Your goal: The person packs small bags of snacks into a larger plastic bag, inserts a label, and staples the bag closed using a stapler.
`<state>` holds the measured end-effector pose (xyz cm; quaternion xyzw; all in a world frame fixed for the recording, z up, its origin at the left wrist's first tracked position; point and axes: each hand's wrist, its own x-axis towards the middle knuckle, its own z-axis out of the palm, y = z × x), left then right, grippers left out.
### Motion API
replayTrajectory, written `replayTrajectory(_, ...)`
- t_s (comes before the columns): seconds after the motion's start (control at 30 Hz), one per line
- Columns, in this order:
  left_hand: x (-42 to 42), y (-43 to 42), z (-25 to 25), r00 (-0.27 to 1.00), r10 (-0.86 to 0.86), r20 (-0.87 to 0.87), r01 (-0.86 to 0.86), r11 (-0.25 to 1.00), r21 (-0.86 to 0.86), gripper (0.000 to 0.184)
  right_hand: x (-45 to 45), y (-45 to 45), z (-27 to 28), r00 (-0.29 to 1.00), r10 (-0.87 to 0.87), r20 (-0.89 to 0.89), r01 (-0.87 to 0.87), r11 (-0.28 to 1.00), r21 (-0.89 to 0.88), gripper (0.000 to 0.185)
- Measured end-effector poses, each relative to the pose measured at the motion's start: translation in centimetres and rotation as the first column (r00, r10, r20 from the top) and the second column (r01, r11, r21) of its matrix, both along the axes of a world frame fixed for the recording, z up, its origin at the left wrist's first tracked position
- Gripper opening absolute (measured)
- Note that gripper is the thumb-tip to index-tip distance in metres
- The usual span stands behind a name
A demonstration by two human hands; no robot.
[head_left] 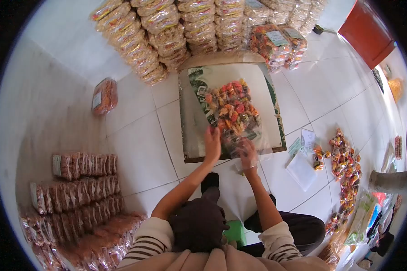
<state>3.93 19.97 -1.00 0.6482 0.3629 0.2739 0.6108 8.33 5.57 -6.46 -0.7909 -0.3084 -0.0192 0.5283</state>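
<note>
White floor tiles (138, 158) surround a low tabletop (194, 147) at the centre of the frame. The left hand (212, 143), fingers together, touches the lower left side of a clear plastic bag of orange, red and green snacks (233, 110) lying on the tabletop. The right hand (247, 153) holds the loose plastic at its lower end. Outward, a clear plastic sheet (301, 170) and snack packets (346, 171) lie at right; stacked packs (167, 29) line the top edge; reddish-brown packs (79, 198) fill the lower left.

Snack-packing room, bagged snacks (162, 34) stacked high
</note>
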Motion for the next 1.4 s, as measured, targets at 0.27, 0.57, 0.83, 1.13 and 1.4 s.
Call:
replayTrajectory(0.27,0.3,-1.9,-1.4,0.980,-0.189,-0.061,0.192,0.980,0.049,0.053,0.3,3.9,2.5,0.995,-0.097,-0.014,0.096,0.993,-0.063,0.027)
replayTrajectory(0.57,-0.4,0.9,-2.8,0.941,-0.328,-0.087,0.338,0.925,0.172,0.052,-0.5,7.7,3.8,0.887,-0.310,-0.342,0.315,0.948,-0.043,0.017)
replayTrajectory(0.83,-0.7,2.1,-3.3,0.908,-0.403,-0.115,0.419,0.883,0.212,0.064,-0.5,7.1,3.2,0.943,-0.081,-0.324,0.138,0.978,0.157,0.013)
replayTrajectory(1.13,-1.5,3.9,0.0,0.719,-0.646,-0.257,0.588,0.762,-0.270,0.055,-0.4,8.2,-0.7,0.940,-0.281,-0.192,0.272,0.959,-0.076,0.022)
replayTrajectory(1.4,-1.0,2.2,-0.8,0.940,-0.212,-0.267,0.251,0.960,0.121,0.076,-0.6,5.9,3.5,0.979,-0.114,0.171,0.125,0.991,-0.050,0.055)
